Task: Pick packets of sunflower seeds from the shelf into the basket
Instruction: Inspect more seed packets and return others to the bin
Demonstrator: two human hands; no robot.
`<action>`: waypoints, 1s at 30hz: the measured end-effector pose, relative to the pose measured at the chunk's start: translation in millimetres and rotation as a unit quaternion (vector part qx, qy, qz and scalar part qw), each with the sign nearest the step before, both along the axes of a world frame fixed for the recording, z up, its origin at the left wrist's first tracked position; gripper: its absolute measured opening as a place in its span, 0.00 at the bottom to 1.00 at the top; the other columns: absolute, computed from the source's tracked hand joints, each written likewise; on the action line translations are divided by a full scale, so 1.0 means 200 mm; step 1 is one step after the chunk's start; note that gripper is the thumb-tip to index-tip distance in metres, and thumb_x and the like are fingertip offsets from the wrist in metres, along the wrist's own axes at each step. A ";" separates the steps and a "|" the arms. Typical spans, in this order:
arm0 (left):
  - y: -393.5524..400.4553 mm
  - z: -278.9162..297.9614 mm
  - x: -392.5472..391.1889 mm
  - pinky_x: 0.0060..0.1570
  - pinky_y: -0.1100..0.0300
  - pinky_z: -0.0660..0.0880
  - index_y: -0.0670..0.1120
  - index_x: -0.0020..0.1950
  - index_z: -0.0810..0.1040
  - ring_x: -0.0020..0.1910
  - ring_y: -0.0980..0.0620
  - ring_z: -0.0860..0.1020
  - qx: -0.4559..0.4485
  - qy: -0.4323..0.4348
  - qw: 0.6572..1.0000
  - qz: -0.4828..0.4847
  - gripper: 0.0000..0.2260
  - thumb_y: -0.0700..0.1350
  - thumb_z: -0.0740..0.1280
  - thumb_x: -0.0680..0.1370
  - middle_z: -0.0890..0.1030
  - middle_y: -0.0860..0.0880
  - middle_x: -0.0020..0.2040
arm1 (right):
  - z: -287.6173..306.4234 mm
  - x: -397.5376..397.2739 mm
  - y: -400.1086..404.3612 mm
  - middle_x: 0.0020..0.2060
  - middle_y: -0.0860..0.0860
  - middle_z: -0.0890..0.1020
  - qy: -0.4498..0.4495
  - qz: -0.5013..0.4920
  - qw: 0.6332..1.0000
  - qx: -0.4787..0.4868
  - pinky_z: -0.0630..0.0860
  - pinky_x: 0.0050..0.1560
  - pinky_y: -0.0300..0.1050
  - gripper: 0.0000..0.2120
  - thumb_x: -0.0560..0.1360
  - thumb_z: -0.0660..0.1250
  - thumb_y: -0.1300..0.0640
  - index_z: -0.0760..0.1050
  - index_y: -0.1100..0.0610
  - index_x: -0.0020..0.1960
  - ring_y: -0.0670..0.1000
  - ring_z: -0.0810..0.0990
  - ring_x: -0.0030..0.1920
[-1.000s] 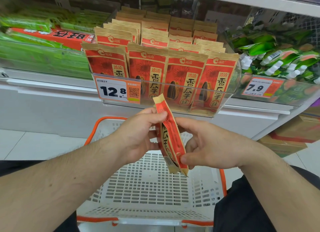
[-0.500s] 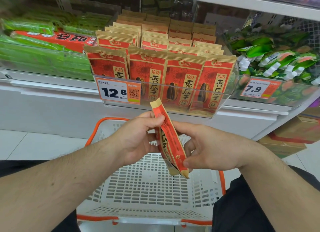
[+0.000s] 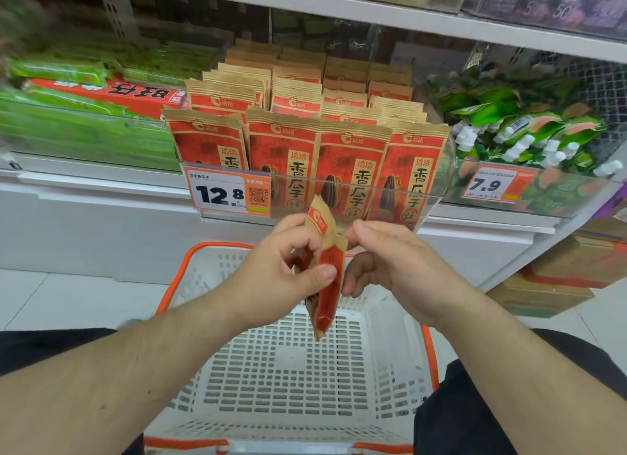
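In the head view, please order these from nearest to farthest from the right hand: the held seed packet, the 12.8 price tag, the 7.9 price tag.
From the right hand:
1. Held seed packet, pinched at the hand's fingertips, over the basket.
2. 12.8 price tag, above and to the left, on the shelf front.
3. 7.9 price tag, up on the right.

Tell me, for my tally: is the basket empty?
Empty: only bare white mesh shows in the basket; the packet is still above it.

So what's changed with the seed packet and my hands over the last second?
The packet has swung more edge-on and upright over the basket. The left hand now pinches its side with the thumb; the right hand has shifted up to its top edge. Both hands still hold it; the shelf packets are unchanged.
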State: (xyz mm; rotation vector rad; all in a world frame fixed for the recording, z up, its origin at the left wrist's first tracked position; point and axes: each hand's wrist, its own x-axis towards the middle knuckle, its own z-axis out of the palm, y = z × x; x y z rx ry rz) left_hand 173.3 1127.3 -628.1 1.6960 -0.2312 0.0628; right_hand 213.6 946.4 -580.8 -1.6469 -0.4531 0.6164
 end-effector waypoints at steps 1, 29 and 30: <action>0.00 -0.01 0.00 0.62 0.38 0.71 0.41 0.43 0.76 0.61 0.35 0.74 0.019 -0.014 1.000 -0.007 0.16 0.53 0.72 0.69 0.72 0.44 0.62 | 0.00 0.00 0.00 0.38 0.47 0.84 0.005 0.000 1.000 0.004 0.75 0.36 0.45 0.17 0.75 0.60 0.47 0.80 0.59 0.47 0.54 0.79 0.33; 0.01 0.15 -0.04 0.43 0.54 0.81 0.42 0.53 0.77 0.44 0.46 0.81 -0.261 0.090 0.959 -0.069 0.11 0.39 0.70 0.71 0.82 0.42 0.46 | 0.00 0.04 -0.04 0.40 0.52 0.82 0.043 0.024 0.997 -0.056 0.66 0.29 0.39 0.24 0.68 0.74 0.48 0.76 0.57 0.60 0.48 0.72 0.28; 0.01 0.16 -0.03 0.42 0.53 0.81 0.43 0.50 0.77 0.43 0.44 0.80 -0.270 0.104 0.955 -0.058 0.09 0.41 0.70 0.70 0.82 0.42 0.45 | 0.00 0.05 -0.04 0.42 0.53 0.83 0.044 0.031 0.997 -0.054 0.66 0.28 0.38 0.25 0.66 0.75 0.48 0.77 0.58 0.60 0.47 0.72 0.28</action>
